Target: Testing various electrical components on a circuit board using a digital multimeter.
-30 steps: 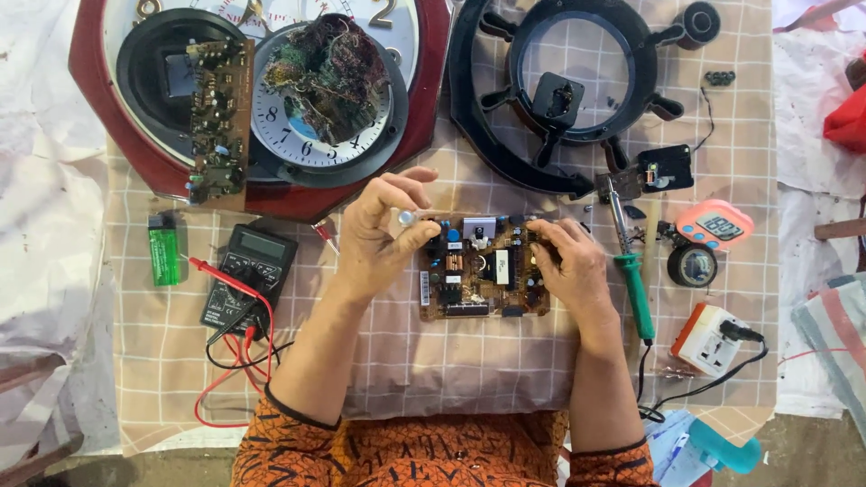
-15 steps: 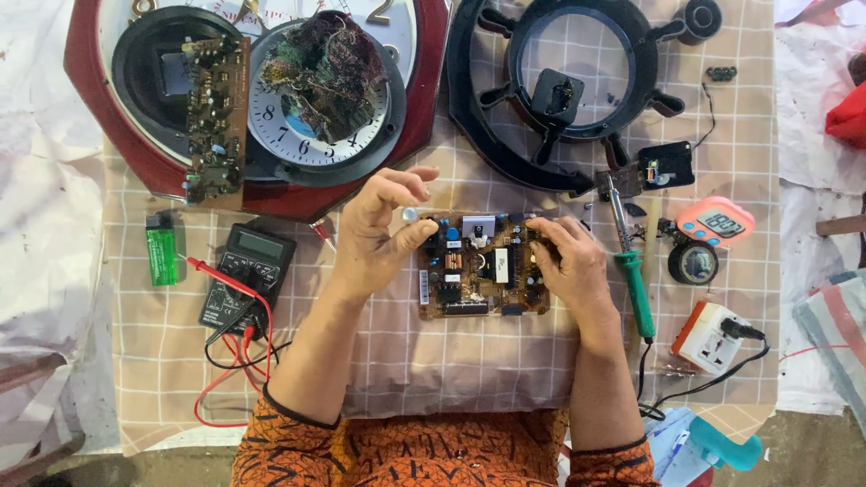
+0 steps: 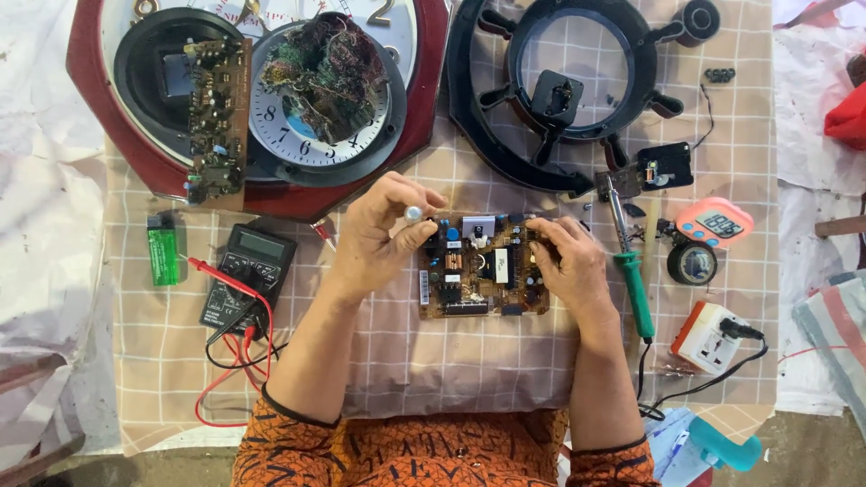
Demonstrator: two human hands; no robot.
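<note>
A brown circuit board (image 3: 483,271) with several small parts lies flat on the checked cloth in front of me. My left hand (image 3: 383,236) is at the board's left edge and pinches a small silver cylindrical part (image 3: 414,215) between thumb and fingers, just above the board's top left corner. My right hand (image 3: 566,261) rests on the board's right edge, fingers curled over its components and holding it down.
A black multimeter (image 3: 245,277) with red and black leads and a green lighter (image 3: 163,255) lie to the left. A green-handled soldering iron (image 3: 630,271), pink timer (image 3: 714,223), tape roll (image 3: 693,263) and white-orange plug adapter (image 3: 709,335) lie right. A wall clock (image 3: 271,99) and black frame (image 3: 568,90) lie at the back.
Both hands stay at the board. My left hand has turned the small silver part slightly between its fingers; the board has not moved.
</note>
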